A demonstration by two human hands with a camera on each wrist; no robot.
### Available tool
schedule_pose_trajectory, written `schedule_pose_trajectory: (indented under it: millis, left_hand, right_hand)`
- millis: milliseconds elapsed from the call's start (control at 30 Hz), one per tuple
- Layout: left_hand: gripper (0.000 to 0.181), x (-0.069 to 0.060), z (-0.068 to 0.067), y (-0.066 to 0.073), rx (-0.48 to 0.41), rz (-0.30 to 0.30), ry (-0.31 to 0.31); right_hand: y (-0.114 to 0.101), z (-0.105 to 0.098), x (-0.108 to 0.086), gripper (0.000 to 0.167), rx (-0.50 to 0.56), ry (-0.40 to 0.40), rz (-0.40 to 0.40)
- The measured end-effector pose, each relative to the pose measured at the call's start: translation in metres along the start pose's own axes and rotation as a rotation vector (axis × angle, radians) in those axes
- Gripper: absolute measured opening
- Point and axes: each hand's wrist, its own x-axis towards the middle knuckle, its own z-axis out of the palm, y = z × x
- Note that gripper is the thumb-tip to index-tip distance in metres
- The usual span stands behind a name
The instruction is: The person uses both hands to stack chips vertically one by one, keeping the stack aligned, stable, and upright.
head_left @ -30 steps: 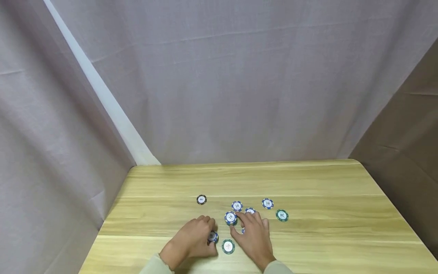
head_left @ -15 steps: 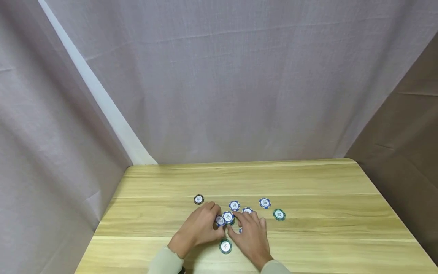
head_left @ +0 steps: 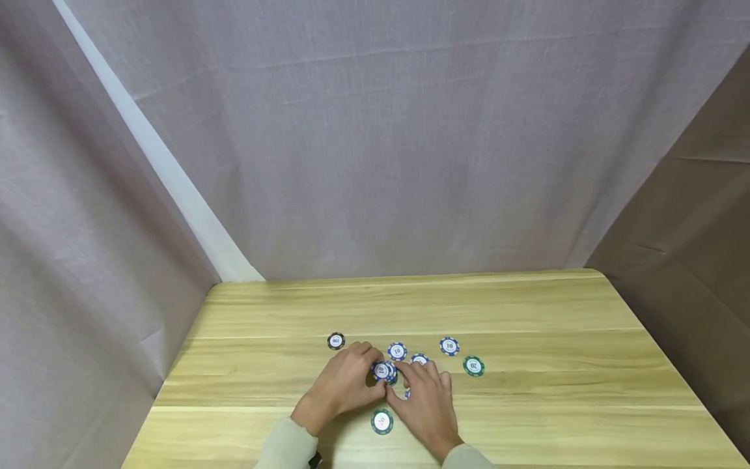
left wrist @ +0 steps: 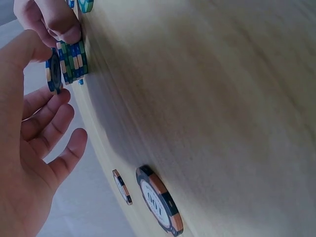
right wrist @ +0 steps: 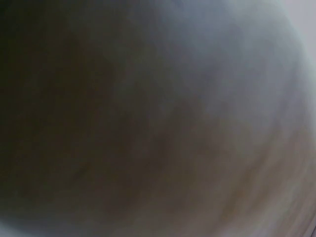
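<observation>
My left hand [head_left: 344,385] pinches a blue poker chip [head_left: 381,370] marked 10 between thumb and fingers. In the left wrist view this chip [left wrist: 54,74] is tilted beside the top of a short stack of poker chips [left wrist: 74,61], with a thin gap visible. My right hand [head_left: 428,405] holds the stack from the right, thumb and index finger at its sides. Blue and green edges show in the stack [head_left: 394,379], whose top is mostly covered by the held chip. The right wrist view is dark and blurred; it shows no chip.
Flat on the wooden table [head_left: 263,319] lie blue chips behind the stack [head_left: 397,351] and to the right [head_left: 449,346]. Another blue chip [head_left: 419,359] is partly under the right hand. Green chips lie right [head_left: 474,366] and in front [head_left: 382,422]; a black chip [head_left: 336,341] lies left.
My left hand has carried the blue chip right and away from me, from beside the front green chip to over the stack. The right hand has stayed at the stack.
</observation>
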Motion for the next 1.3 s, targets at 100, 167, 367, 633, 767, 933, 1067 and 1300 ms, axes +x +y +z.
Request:
schedule_pose_trajectory:
  millis: [100,167,367,633,767,933,1067,1300]
  left_hand:
    - [0.038,0.000,0.002,0.000,-0.005,0.003,-0.017]
    - [0.039,0.000,0.004,-0.001,-0.017,0.006,-0.034]
    - [0.041,-0.001,0.005,0.000,-0.048,0.021,-0.053]
    - [0.041,-0.001,0.005,0.002,-0.048,0.020,-0.056]
    - [0.043,-0.003,0.004,0.003,-0.069,0.002,-0.055]
    - [0.053,-0.004,0.004,0.003,-0.096,-0.046,-0.082]
    - [0.058,-0.005,0.007,0.006,-0.157,-0.108,-0.093]
    - [0.065,-0.010,0.016,0.013,-0.273,-0.235,-0.019]
  right_hand:
    - [0.000,0.000,0.000,0.049,0.001,-0.004,-0.001]
    - [0.001,-0.001,0.000,0.049,0.000,-0.005,-0.002]
    - [0.002,-0.001,0.000,0.051,-0.011,-0.003,-0.006]
    - [0.003,0.000,0.000,0.052,0.006,-0.023,0.010]
    - [0.002,0.001,0.000,0.053,0.006,-0.020,0.011]
    - [0.003,-0.001,0.001,0.052,0.013,-0.011,0.012]
    - [0.003,-0.003,0.000,0.050,0.029,-0.017,0.021]
    - [0.002,-0.002,0.001,0.049,0.068,-0.032,0.044]
